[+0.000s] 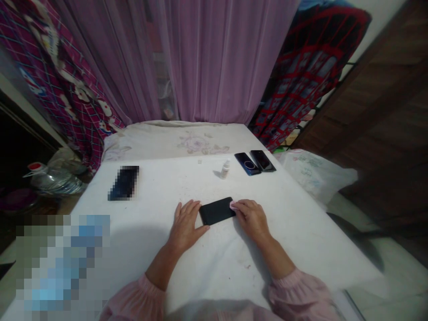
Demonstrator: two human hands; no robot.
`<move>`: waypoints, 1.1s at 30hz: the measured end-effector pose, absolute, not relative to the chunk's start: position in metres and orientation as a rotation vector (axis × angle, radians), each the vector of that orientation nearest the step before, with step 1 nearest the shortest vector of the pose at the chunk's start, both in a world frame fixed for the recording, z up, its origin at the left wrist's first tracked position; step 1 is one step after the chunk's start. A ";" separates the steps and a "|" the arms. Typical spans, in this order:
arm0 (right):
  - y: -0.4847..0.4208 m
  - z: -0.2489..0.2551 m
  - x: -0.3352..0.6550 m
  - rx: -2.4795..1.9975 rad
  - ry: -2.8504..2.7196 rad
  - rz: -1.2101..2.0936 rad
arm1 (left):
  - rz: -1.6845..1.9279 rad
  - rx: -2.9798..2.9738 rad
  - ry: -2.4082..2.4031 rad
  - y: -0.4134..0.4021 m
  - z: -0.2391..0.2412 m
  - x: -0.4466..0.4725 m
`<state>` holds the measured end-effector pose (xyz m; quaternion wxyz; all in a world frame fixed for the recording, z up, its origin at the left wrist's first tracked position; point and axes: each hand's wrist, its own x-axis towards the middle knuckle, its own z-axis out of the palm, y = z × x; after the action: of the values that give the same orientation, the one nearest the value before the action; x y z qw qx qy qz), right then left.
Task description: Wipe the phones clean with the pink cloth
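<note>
A black phone [216, 211] lies flat on the white table [301, 232] in front of me. My left hand [186, 225] rests flat beside its left end, fingers stretched out, thumb along the phone's lower left corner. My right hand [250, 217] sits at the phone's right end, fingers curled on a small pink cloth [233, 205] pressed against the phone's edge.
A small white bottle [225, 169] stands behind the phone. Two dark phones [255, 162] lie side by side at the back right. A blurred dark phone [124, 183] lies at the back left. Purple curtains [214, 58] hang behind; a plastic bottle [50, 178] lies off the table's left.
</note>
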<state>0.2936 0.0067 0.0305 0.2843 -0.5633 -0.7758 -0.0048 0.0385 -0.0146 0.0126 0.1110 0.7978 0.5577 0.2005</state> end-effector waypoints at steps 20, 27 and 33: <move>0.000 0.026 0.284 -1.355 -1.857 0.323 | 0.369 2.463 1.489 -0.004 0.014 -0.028; 0.007 0.026 0.269 -1.284 -1.988 0.314 | 0.448 2.633 1.450 -0.022 0.032 0.042; -0.002 0.028 0.269 -1.280 -2.152 0.220 | 0.433 2.652 1.486 -0.026 0.032 0.062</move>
<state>0.2686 -0.0024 0.0284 0.3089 -0.4845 -0.8142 0.0832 0.0616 -0.0261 0.0316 0.0355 0.8631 0.4837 0.1409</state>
